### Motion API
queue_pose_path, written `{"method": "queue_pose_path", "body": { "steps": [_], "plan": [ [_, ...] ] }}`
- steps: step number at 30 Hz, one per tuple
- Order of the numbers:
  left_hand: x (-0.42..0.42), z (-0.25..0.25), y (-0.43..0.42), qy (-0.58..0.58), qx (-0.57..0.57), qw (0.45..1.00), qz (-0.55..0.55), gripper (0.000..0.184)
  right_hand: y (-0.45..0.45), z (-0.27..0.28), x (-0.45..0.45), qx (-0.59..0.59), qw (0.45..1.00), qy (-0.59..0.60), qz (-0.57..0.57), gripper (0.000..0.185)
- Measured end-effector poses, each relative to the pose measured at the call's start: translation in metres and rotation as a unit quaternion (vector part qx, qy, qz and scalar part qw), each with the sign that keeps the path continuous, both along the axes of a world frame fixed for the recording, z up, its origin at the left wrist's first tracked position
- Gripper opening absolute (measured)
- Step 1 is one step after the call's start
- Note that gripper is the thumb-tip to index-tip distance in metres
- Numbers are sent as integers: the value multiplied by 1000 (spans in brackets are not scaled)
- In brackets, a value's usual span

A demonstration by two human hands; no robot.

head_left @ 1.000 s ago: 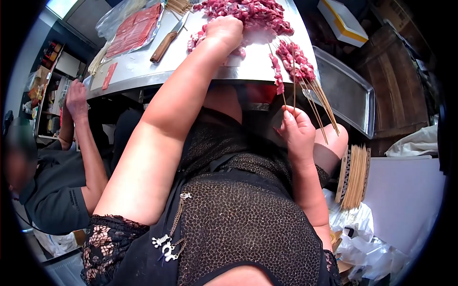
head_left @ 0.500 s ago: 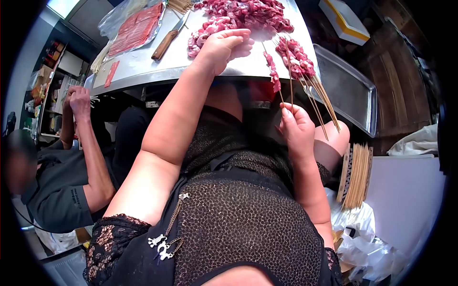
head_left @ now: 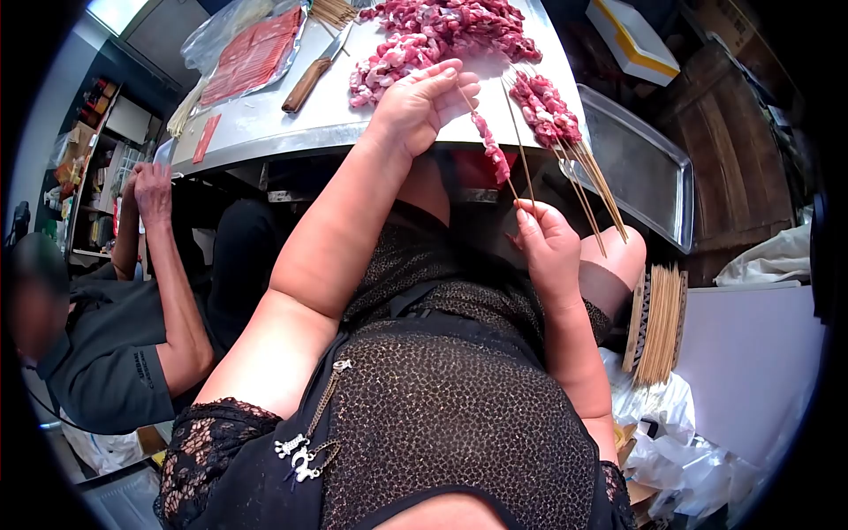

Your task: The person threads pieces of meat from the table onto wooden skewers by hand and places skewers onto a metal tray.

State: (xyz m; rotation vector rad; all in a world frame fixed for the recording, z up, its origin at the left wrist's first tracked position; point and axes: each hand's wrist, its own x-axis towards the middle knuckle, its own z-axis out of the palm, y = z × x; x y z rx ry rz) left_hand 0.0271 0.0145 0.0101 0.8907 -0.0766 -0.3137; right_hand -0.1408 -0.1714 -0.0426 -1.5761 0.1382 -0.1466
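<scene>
My right hand (head_left: 549,243) pinches the lower end of a meat skewer (head_left: 491,146), with several red pieces threaded along its upper part. A second, bare stick (head_left: 521,146) also rises from the same fingers. The skewer leans left, and its tip reaches the fingers of my left hand (head_left: 420,106). Those fingers are curled at the tip; what they hold, if anything, is hidden. Behind my left hand lies a heap of raw meat pieces (head_left: 468,31) on the metal table (head_left: 353,124). Several finished meat skewers (head_left: 548,110) rest at the table's right corner, sticks overhanging the edge.
A wooden-handled knife (head_left: 309,81) and a bag of flat red strips (head_left: 261,53) lie on the left. To the right are a metal tray (head_left: 649,168) and a box of bamboo sticks (head_left: 658,327). Another person's hands (head_left: 152,190) are at far left.
My left hand has drawn back from beside the meat heap, turned palm-up and curled at the skewer's tip. The held skewer has tilted left toward it; my right hand has barely moved.
</scene>
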Motion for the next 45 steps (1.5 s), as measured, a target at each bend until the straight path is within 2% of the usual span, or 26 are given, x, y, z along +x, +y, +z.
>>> {"method": "queue_pose_path", "body": {
  "steps": [3, 8, 13, 17, 20, 22, 23, 25, 28, 38, 45],
  "plan": [
    [-4, -2, 1, 7, -38, 999, 10, 26, 1, -1, 2, 2, 1000, 3, 0, 18],
    [-11, -1, 1, 6, -17, 1000, 6, 22, 0, -1, 2, -15, 1000, 11, 0, 18],
    [-17, -3, -9, 34, -68, 996, 40, 19, 5, -4, 3, 9, 1000, -15, -16, 17],
    [-23, -7, -17, 23, -68, 997, 39, 20, 8, -3, 4, -1, 1000, -19, -18, 17],
    [-25, -6, -13, -30, -78, 996, 2, 23, 3, -5, 4, -2, 999, -23, -24, 17],
    [-25, -2, -7, 8, -153, 982, -113, 31, 0, -5, 3, 29, 999, -18, -23, 16],
    [-26, -2, -7, 8, -154, 982, -112, 31, -1, -5, 3, 29, 999, -19, -22, 16],
    [-26, -1, -8, -26, -66, 994, -88, 33, -2, -6, 2, 30, 999, -22, -17, 16],
    [-27, -1, -10, -41, -11, 997, -67, 30, -2, -7, 0, 9, 999, -30, -14, 16],
    [-33, 1, -20, -33, -36, 998, -48, 26, 1, -1, 2, 22, 999, -33, -24, 16],
    [-44, -8, -31, 2, -61, 996, -58, 28, 7, 6, 8, 3, 1000, -23, 9, 16]
  ]
}}
